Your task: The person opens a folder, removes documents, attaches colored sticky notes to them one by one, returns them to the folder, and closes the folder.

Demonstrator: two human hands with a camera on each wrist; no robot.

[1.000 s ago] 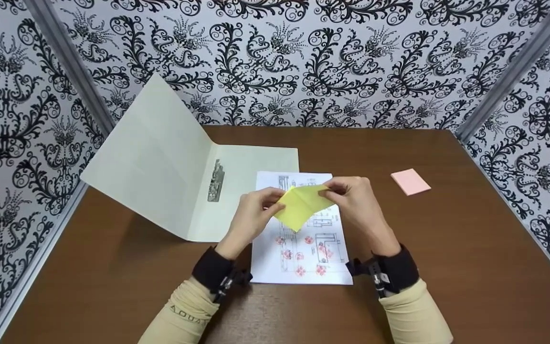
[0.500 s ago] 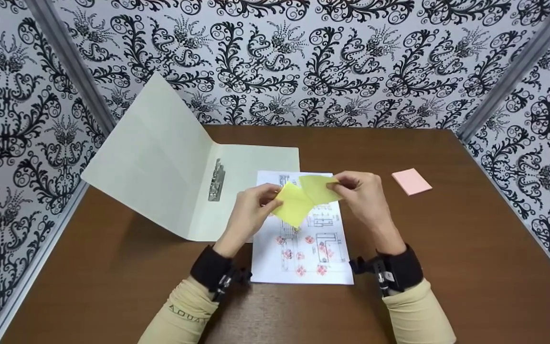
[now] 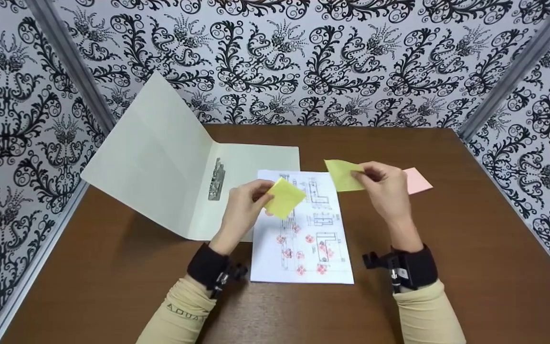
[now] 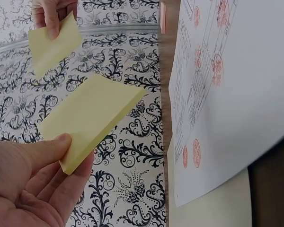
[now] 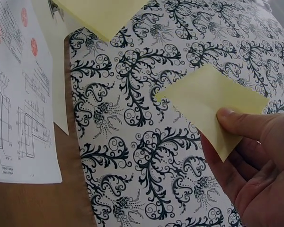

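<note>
My left hand [image 3: 245,205] pinches a pad of yellow sticky notes [image 4: 92,111] by one corner, thumb on top and fingers beneath. The pad's thick edge shows in the left wrist view. Off to the right, my right hand [image 3: 387,191] holds a single yellow sticky note [image 5: 203,101] between thumb and fingers. This note is apart from the pad and bends slightly. Below the hands lies a stack of printed drawings [image 3: 303,258] with red stamps, its upper left part overlapping an open folder [image 3: 256,157].
The folder's cover [image 3: 155,157] stands raised at the left, and a metal clip [image 3: 216,180] sits near its spine. A pink sticky note pad [image 3: 417,180] lies on the brown table [image 3: 470,248], partly behind my right hand. Patterned walls [image 3: 275,62] enclose the table.
The yellow note has come away from the pad. My right hand has moved right with it, now overlapping the pink pad in view. My left hand has shifted slightly left with the pad.
</note>
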